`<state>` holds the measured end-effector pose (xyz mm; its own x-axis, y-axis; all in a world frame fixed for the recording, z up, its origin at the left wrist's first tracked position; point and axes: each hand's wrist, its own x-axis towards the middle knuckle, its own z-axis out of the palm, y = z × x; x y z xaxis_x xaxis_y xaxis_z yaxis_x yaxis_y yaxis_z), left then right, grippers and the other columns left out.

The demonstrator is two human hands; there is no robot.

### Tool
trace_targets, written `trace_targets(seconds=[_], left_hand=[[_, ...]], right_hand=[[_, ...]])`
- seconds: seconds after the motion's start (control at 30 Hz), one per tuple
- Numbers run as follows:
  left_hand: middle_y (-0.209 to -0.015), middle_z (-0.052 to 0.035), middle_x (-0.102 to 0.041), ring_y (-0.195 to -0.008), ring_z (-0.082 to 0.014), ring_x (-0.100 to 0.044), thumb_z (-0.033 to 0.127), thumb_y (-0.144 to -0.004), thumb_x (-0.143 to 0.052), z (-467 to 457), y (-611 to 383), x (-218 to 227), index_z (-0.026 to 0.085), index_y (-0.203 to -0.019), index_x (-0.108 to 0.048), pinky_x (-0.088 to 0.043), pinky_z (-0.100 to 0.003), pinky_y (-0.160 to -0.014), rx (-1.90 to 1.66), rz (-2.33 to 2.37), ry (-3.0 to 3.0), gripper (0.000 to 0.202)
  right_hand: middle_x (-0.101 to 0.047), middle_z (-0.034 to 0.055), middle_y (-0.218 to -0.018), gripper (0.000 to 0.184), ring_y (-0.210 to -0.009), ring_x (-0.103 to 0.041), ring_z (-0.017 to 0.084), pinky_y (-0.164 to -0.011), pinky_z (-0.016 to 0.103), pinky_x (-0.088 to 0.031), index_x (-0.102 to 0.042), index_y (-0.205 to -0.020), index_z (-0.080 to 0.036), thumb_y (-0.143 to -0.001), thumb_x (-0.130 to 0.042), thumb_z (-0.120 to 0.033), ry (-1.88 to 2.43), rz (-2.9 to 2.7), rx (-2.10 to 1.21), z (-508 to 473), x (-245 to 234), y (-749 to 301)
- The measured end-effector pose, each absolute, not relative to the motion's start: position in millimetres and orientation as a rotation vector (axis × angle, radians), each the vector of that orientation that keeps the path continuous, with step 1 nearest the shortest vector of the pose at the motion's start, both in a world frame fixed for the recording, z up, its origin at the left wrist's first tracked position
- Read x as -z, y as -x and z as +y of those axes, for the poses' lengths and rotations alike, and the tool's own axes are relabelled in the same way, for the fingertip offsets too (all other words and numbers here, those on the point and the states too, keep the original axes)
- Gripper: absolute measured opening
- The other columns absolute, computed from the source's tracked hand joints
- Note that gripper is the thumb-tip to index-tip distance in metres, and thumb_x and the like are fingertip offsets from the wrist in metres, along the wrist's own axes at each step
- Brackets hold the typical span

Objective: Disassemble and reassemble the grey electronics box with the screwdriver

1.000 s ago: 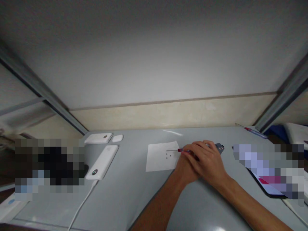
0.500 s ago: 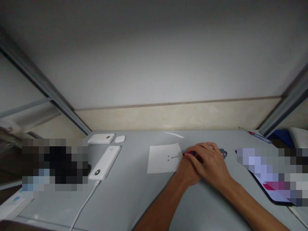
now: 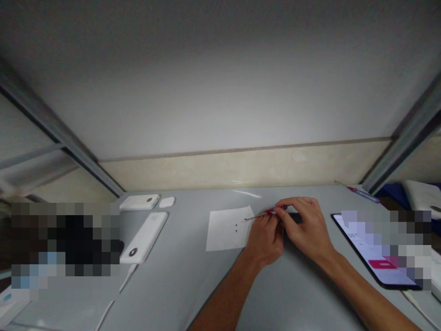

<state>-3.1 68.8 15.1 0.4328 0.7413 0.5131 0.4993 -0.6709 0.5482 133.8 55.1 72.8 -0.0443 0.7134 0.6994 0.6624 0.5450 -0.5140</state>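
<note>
My right hand (image 3: 306,225) pinches a thin screwdriver (image 3: 271,212) with a red part near its shaft. The shaft slants left across the fingers of my left hand, and its dark tip hangs over the right part of a white sheet of paper (image 3: 223,230). Two tiny dark specks, perhaps screws, lie on the paper. My left hand (image 3: 265,236) is closed beside the paper's right edge, its fingertips partly hidden. Between my hands shows part of a dark flat object (image 3: 295,217), mostly covered by the right hand.
White power banks (image 3: 146,236) and a small white case (image 3: 167,202) lie to the left, one with a white cable. To the right are a lit phone (image 3: 365,253) and another screwdriver (image 3: 363,193) near the back edge. A wall (image 3: 206,170) closes off the rear.
My right hand has risen off my left hand, uncovering more of the left hand and the screwdriver. The screwdriver's tip has lifted a little. The view has shifted slightly.
</note>
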Motion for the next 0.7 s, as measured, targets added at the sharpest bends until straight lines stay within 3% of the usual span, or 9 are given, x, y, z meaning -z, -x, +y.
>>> trace_targets(seconds=[0.13, 0.3, 0.7], left_hand=[[-0.114, -0.0100, -0.071, -0.111, -0.0246, -0.066, 0.021, -0.100, -0.044, 67.5, 10.3, -18.7, 0.021, -0.112, -0.063, -0.053, -0.045, -0.102, -1.343, 1.084, -2.141, 0.023], [-0.109, -0.0090, -0.073, -0.101, -0.0214, -0.068, 0.028, -0.102, -0.047, 72.3, 12.0, -18.5, 0.019, -0.111, -0.065, -0.056, -0.036, -0.089, -1.487, 1.158, -1.875, 0.022], [-0.093, -0.0040, -0.077, -0.088, -0.0173, -0.070, 0.029, -0.094, -0.064, 84.3, 9.4, -13.3, 0.020, -0.094, -0.077, -0.057, -0.030, -0.082, -1.565, 1.214, -1.694, 0.017]], right_hand=[[-0.072, 0.0035, -0.083, 0.017, -0.083, -0.064, 0.025, -0.081, 0.040, -0.045, -0.069, -0.088, -0.025, -0.094, -0.063, -0.040, 1.208, -1.379, -0.199, 71.4, -74.7, -163.3], [-0.064, 0.0017, -0.078, 0.023, -0.074, -0.058, 0.021, -0.073, 0.035, -0.044, -0.066, -0.085, -0.022, -0.091, -0.066, -0.044, 1.135, -1.148, -0.339, 90.9, -69.8, -190.5], [-0.067, 0.0019, -0.078, 0.022, -0.078, -0.061, 0.021, -0.077, 0.034, -0.044, -0.066, -0.085, -0.022, -0.092, -0.061, -0.041, 1.244, -1.182, -0.386, 97.5, -53.0, -179.2]])
